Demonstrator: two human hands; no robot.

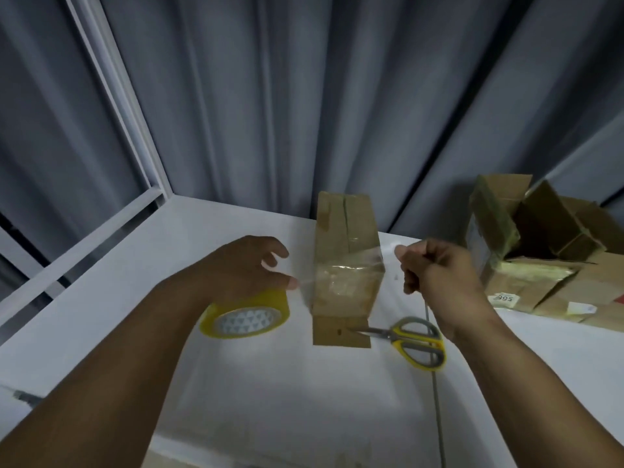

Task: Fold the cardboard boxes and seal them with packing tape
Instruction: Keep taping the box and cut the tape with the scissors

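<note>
Head view: sealing step. Box (341, 224) stands mid-table (270, 383); my left hand (246, 265) curls over the roll (244, 315) at its 9 o'clock, and my right hand (435, 275) pinches the tape (347, 261) at 3. Next, I judge: press it down, then cut with the scissors (412, 339) at 5.

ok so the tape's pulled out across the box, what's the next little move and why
Probably lower the strip onto the box and smooth it down. It is stretched between the tape roll in the left hand and the right hand pinching its end, not visibly stuck flat yet; the scissors lie close for cutting.
</note>
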